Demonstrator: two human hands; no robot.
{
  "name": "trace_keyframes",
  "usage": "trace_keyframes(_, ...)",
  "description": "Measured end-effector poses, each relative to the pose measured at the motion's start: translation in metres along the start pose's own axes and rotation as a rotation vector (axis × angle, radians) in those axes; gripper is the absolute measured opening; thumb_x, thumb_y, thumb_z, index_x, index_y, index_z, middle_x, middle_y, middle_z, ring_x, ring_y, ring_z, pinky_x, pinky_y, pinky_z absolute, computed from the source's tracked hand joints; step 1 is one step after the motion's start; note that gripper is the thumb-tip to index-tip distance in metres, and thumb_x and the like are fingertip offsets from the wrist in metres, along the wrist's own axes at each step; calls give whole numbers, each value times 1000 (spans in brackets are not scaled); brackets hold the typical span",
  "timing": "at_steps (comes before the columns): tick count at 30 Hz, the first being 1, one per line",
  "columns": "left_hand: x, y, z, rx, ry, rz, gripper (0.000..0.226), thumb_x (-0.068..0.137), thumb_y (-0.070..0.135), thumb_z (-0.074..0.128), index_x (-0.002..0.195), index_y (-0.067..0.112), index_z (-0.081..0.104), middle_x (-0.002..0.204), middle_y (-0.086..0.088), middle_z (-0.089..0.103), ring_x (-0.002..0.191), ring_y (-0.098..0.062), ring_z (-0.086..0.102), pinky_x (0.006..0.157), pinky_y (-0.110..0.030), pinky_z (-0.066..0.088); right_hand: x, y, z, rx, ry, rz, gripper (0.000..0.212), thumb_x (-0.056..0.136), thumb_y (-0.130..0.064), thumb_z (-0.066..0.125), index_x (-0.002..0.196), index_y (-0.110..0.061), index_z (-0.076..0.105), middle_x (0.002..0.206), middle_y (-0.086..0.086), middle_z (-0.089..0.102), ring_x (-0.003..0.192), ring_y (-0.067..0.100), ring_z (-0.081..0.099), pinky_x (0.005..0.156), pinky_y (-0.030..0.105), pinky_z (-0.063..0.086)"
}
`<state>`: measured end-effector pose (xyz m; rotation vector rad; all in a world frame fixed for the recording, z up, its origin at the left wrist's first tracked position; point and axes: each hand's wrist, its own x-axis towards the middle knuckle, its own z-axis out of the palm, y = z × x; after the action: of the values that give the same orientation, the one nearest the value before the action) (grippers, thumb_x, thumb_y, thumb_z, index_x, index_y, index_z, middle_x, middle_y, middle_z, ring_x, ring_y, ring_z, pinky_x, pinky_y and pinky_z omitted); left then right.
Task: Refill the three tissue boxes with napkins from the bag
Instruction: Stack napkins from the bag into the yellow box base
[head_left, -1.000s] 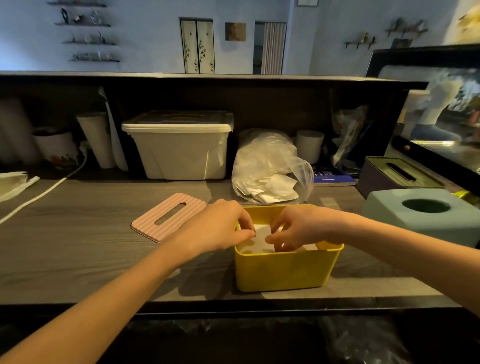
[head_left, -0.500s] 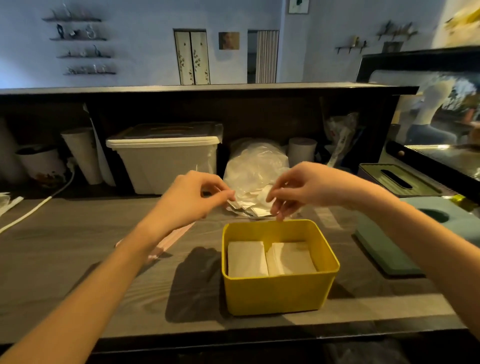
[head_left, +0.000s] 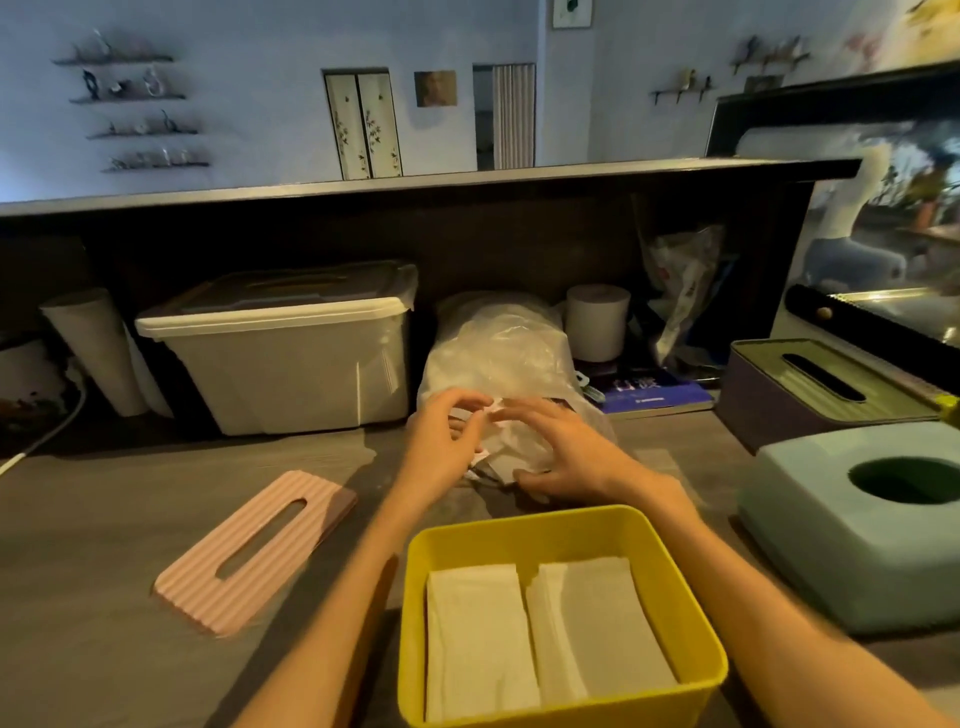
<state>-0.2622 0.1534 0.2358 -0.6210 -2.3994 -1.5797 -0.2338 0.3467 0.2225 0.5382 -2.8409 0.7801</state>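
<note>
A yellow tissue box (head_left: 561, 525) stands open at the front of the counter with two stacks of white napkins (head_left: 545, 634) side by side in it. Its pink ribbed lid (head_left: 254, 551) lies to the left. Behind the box sits a clear plastic bag (head_left: 504, 348) of napkins. My left hand (head_left: 441, 441) pinches the bag's mouth. My right hand (head_left: 561, 452) reaches into the opening with curled fingers on the napkins there. A pale blue box (head_left: 852, 525) with a round hole and a dark box with a green slotted lid (head_left: 826, 379) stand at the right.
A large white lidded bin (head_left: 291, 353) stands behind the lid on the left, with rolled paper (head_left: 98, 348) beside it. A paper roll (head_left: 597, 322), a blue booklet (head_left: 654, 395) and another plastic bag (head_left: 680, 280) sit at the back under the upper shelf.
Both hands left the yellow box, rose above it, then reached forward to the plastic bag. The napkins lie settled in the box. The view has tilted downward.
</note>
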Motion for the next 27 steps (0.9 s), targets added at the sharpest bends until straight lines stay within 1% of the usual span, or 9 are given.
trace_keyframes(2,3,-9,6,21,83,56,15,99,8,60,107,16,71,106,4,70,86,-10,68,66,-28,61,-3,11,8,-21,-17,-16,80,81,-40,74,153,-39,38,166,-12,26,152,10,21,123,33,20)
trace_keyframes(3,5,-13,6,38,111,76,15,98,8,60,104,17,71,105,7,70,86,-11,68,67,-32,62,-3,15,10,-26,-3,-28,80,81,-42,72,153,-40,37,166,-14,25,152,9,22,124,33,22)
trace_keyframes(5,5,-18,5,39,138,78,15,98,8,60,101,19,70,102,8,70,85,-12,68,68,-39,62,-4,20,12,-52,45,-42,74,84,-36,71,151,-43,40,163,-18,30,146,9,35,119,33,32)
trace_keyframes(7,4,-20,3,23,140,62,15,99,8,59,100,20,69,102,7,69,85,-13,68,67,-40,62,-3,21,12,-81,80,-39,70,88,-28,71,149,-45,42,161,-21,33,141,11,43,115,35,39)
trace_keyframes(13,-3,-20,0,-25,114,29,16,100,6,57,102,16,69,105,4,69,87,-14,67,63,-27,61,-2,27,9,-152,23,-68,72,93,-20,66,155,-43,36,164,-16,29,147,14,34,121,39,33)
trace_keyframes(19,-5,-20,1,-83,101,-19,15,100,5,57,103,12,70,105,0,70,92,-18,67,62,-21,58,-4,17,17,-203,190,-79,57,97,-12,60,145,-42,53,157,-13,44,144,15,40,119,40,32)
trace_keyframes(21,-4,-20,0,-119,110,-40,15,101,6,56,103,11,70,104,-2,70,92,-20,68,63,-22,58,-2,18,18,-154,248,-83,55,96,-10,59,140,-42,59,150,-13,53,138,13,47,115,38,39)
trace_keyframes(24,-4,-21,-2,-139,128,-67,16,102,10,56,103,13,71,102,-2,71,92,-20,68,63,-22,57,-2,18,13,-38,321,-101,45,96,-7,60,133,-31,67,136,-10,66,128,11,56,109,32,44)
trace_keyframes(27,-4,-19,-3,-92,123,-38,18,103,14,56,98,22,71,99,5,71,93,-16,67,69,-31,61,-5,11,3,90,423,-62,33,98,-5,60,125,-20,72,118,-8,72,107,1,61,93,10,43)
